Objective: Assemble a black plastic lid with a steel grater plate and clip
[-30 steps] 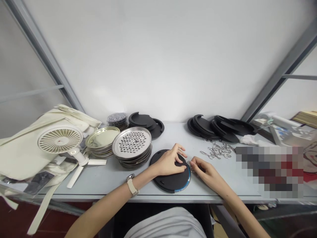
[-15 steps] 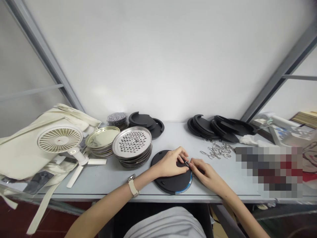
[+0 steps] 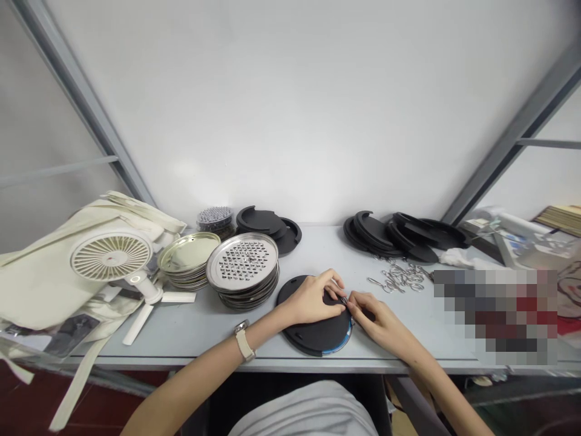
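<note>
A black round disc (image 3: 313,336) with a blue strip along its lower right edge lies on the table in front of me. My left hand (image 3: 313,300) rests across it, fingers bent and thumb pressed near the right rim. At that rim, my right hand (image 3: 374,318) pinches a small metal clip (image 3: 345,300); the fingertips of both hands partly hide it. Just beyond the right hand is a loose pile of metal clips (image 3: 402,276).
Left of the disc stand a stack of perforated metal discs (image 3: 242,263) and a stack of plain metal lids (image 3: 189,251). Black discs (image 3: 261,221) lie behind, with more black discs (image 3: 385,233) at right. A white fan (image 3: 112,257) and cream bags (image 3: 49,284) fill the left.
The metal clip between the fingertips has turned slightly, and less of it shows. The hands and disc stay almost in place.
</note>
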`<state>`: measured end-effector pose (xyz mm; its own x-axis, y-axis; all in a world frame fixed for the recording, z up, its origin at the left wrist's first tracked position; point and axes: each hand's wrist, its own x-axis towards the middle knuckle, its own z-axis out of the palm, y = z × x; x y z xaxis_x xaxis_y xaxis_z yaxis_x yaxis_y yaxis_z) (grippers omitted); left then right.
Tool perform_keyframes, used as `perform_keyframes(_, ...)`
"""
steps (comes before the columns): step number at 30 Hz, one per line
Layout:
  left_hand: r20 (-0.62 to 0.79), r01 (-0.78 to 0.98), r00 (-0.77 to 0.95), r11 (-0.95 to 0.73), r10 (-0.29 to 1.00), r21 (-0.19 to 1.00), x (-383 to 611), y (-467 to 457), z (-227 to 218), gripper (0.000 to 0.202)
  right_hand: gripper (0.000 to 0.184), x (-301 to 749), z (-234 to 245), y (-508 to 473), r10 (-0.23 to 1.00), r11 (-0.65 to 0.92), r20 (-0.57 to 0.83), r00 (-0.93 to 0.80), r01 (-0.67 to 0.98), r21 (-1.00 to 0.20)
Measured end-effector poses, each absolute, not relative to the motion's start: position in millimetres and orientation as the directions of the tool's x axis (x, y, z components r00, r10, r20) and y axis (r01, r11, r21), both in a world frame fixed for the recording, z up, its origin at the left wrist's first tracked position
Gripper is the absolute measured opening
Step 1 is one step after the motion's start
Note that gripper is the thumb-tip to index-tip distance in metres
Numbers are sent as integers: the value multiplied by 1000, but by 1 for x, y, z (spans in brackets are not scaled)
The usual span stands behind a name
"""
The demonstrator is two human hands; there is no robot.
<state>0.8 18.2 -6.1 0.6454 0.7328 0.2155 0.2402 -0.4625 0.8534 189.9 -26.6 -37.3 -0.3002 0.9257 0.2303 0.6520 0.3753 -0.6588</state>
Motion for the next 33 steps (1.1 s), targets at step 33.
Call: perform_keyframes(33, 198, 181, 584, -364, 787, 914, 0, 22, -13, 39, 35, 190, -35, -27, 929, 363, 197, -314, 662, -656)
